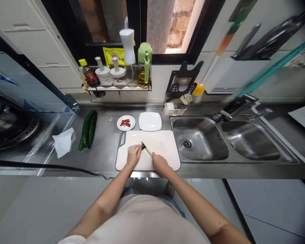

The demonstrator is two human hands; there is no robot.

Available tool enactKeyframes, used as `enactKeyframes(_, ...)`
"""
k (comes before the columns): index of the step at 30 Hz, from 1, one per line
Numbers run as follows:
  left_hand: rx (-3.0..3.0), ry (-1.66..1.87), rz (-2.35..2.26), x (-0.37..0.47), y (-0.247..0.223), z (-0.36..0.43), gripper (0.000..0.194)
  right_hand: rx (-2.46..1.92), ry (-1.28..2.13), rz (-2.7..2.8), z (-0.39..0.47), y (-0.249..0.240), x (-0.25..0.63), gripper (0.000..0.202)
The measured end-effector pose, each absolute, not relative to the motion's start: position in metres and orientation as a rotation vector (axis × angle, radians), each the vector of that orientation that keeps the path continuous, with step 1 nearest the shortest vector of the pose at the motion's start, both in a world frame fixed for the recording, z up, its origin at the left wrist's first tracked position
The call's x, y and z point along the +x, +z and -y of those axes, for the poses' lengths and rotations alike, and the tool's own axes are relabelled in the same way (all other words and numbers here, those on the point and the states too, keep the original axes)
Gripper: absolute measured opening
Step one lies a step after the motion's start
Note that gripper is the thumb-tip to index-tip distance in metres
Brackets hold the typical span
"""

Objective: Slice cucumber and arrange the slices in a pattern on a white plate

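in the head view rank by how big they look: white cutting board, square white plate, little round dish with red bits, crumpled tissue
1. white cutting board, clearly largest
2. square white plate and crumpled tissue: look about alike, so unranked
3. round dish with red bits, smallest

All lie on one counter at similar distance.

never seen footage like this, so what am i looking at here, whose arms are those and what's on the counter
There is one picture, from a camera worn on a person's head, looking down at their own arms. The left hand presses a small green vegetable piece onto the white plastic cutting board. The right hand holds a knife against it. On the steel counter lie two whole dark green cucumbers, a crumpled white tissue, a small round white dish of red bits and a bare square white plate. The double steel sink is on the right.
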State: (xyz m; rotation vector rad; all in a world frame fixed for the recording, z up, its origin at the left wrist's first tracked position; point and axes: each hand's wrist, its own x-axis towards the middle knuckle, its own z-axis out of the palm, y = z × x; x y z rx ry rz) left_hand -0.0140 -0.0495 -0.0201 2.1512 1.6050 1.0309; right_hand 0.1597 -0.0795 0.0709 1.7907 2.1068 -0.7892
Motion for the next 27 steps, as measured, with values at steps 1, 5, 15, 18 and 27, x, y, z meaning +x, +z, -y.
enactKeyframes(1,2.153,1.032,-1.604,-0.014,-0.020,0.050,0.024,1.792,-0.788,-2.115,0.076,0.070,0.157,0.032)
enactKeyframes(5,2.163,1.034,-1.608,-0.014,-0.019,0.049,0.023,1.788,-0.793,-2.161,0.061,0.069,0.149,0.031)
enactKeyframes(15,2.113,1.041,-1.568,-0.015,-0.012,0.045,0.022,1.858,-0.804,-2.216,0.047,0.065,0.152,0.030)
enactKeyframes(18,2.087,1.045,-1.539,-0.016,-0.007,0.045,0.022,1.873,-0.803,-2.228,0.051,0.064,0.160,0.029)
enactKeyframes(27,2.004,1.089,-1.541,-0.019,-0.005,0.052,0.024,1.850,-0.713,-2.210,0.067,0.073,0.179,0.027)
